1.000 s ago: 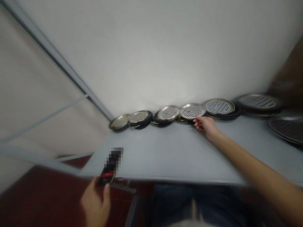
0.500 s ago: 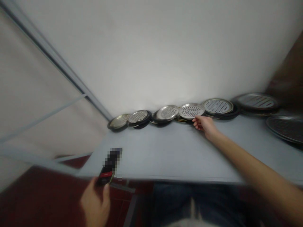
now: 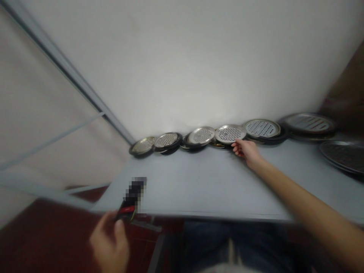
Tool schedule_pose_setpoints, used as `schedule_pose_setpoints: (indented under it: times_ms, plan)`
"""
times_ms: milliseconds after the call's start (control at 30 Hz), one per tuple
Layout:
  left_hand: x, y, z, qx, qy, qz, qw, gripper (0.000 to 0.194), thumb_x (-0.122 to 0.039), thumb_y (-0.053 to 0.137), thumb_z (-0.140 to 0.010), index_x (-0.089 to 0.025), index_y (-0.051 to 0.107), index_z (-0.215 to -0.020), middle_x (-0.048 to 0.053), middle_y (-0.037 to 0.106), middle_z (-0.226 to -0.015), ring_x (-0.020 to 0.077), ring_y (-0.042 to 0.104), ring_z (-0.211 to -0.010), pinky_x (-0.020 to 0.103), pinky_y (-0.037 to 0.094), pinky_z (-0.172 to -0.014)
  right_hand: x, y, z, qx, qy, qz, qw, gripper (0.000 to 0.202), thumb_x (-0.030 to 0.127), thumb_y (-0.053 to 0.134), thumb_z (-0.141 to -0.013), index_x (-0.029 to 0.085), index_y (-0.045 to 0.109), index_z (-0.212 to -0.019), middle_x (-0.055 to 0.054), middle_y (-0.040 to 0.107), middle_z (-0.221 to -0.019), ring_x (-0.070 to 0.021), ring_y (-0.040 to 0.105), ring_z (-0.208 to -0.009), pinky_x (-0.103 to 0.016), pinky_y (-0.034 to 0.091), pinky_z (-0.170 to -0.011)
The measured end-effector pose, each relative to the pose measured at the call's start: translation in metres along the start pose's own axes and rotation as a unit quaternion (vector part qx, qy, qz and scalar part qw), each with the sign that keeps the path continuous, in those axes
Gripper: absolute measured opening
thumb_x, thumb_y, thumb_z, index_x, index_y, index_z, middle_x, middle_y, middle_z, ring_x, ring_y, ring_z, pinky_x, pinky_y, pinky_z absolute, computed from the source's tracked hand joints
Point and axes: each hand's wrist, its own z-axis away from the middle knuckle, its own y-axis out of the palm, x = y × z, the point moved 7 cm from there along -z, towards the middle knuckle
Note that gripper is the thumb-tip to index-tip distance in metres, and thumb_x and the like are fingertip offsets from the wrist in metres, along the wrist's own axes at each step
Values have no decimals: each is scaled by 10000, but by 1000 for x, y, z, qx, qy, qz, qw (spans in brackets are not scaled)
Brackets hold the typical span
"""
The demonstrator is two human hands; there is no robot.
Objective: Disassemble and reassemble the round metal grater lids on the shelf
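Your right hand (image 3: 248, 151) pinches a disc (image 3: 230, 132) by its near rim, likely the handiest edge; your left hand (image 3: 110, 244) grips a dark object (image 3: 126, 209).

**Plain Wall, Grey Table, Red Floor**

A pale wall (image 3: 199, 57) fills twelve o'clock, above a grey table (image 3: 184, 185) reaching from the centre towards four. From the corner near ten o'clock, a metal rail (image 3: 65, 72) slopes down to the table's far left corner. A thin bar (image 3: 57, 141) meets it from nine, across a cream panel (image 3: 34, 113). Dark red floor (image 3: 36, 235) lies at eight. At six sits dark blue clothing (image 3: 207, 246). A blurred brown area (image 3: 352, 83) stands between two and three, above a broad dark disc (image 3: 345, 155) on the table.
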Motion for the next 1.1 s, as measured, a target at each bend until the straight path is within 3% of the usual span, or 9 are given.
schedule_pose_setpoints:
  times_ms: [200, 333, 433, 533, 733, 867, 1000, 1067, 1100]
  plan:
    - [-22, -15, 9, -111, 54, 59, 991, 304, -409, 497, -937, -160, 609, -1070, 138, 643, -1032, 300, 633, -1013, 545, 502, -964, 0, 0, 0, 0, -5, -4, 1000, 258, 301, 614, -872, 131, 671, -688, -23, 603, -520, -89, 500, -419, -195, 329, -395]
    - [-44, -12, 17, -110, 130, 116, 979, 199, -357, 509, -925, -201, 619, -873, 93, 652, -793, 306, 650, -891, 555, 527, -857, 0, 1, 0, 0, -5, -7, 1000, 256, 291, 608, -866, 128, 670, -679, -17, 596, -518, -85, 495, -413, -198, 331, -399]
    - [-77, -1, 21, -43, 193, 183, 963, 141, -283, 563, -891, -225, 638, -787, 62, 663, -698, 287, 658, -795, 505, 540, -768, 0, 2, 0, 1, -8, -9, 1000, 245, 289, 609, -854, 130, 669, -677, -14, 594, -508, -85, 491, -410, -201, 326, -401]
    - [-117, 23, 13, 74, 196, 226, 951, 190, -271, 568, -886, -224, 659, -726, 65, 685, -699, 265, 661, -753, 450, 545, -728, 0, 2, 0, 4, -11, -10, 1000, 229, 290, 617, -836, 135, 668, -675, -15, 598, -506, -88, 491, -409, -204, 312, -396]
    - [-177, 102, -27, 277, 12, 289, 916, 175, -370, 619, -848, -212, 695, -854, 62, 713, -798, 227, 662, -812, 350, 525, -812, 2, 2, -1, 5, -12, -5, 1000, 213, 294, 642, -801, 147, 647, -647, -10, 588, -502, -86, 481, -405, -206, 312, -400]
    - [-202, 169, -44, 393, -150, 415, 807, 263, -357, 646, -829, -193, 613, -1033, 40, 709, -772, 180, 673, -731, 261, 506, -656, 3, 1, -1, 4, -11, -8, 1000, 196, 284, 646, -788, 152, 642, -643, -12, 595, -506, -86, 479, -404, -207, 325, -405]
    - [-221, 227, -37, 516, -331, 466, 638, 195, -327, 572, -915, -151, 607, -993, 76, 706, -818, 144, 665, -617, 212, 463, -521, 2, 1, 0, -5, -13, -14, 1000, 183, 264, 633, -782, 151, 649, -638, -17, 600, -512, -88, 488, -416, -201, 343, -409]
    - [-225, 245, -37, 515, -399, 473, 593, 193, -333, 527, -955, -149, 585, -964, 80, 694, -805, 138, 652, -577, 199, 436, -467, 1, 0, 0, -11, -15, -16, 1000, 184, 259, 621, -780, 151, 652, -634, -19, 601, -513, -90, 488, -419, -200, 344, -407]
    - [-226, 253, -38, 507, -415, 473, 589, 200, -342, 510, -969, -152, 567, -941, 77, 687, -793, 134, 645, -561, 196, 433, -455, 1, 0, -1, -12, -16, -17, 1000, 186, 260, 615, -779, 152, 651, -631, -20, 600, -510, -90, 486, -417, -201, 342, -405]
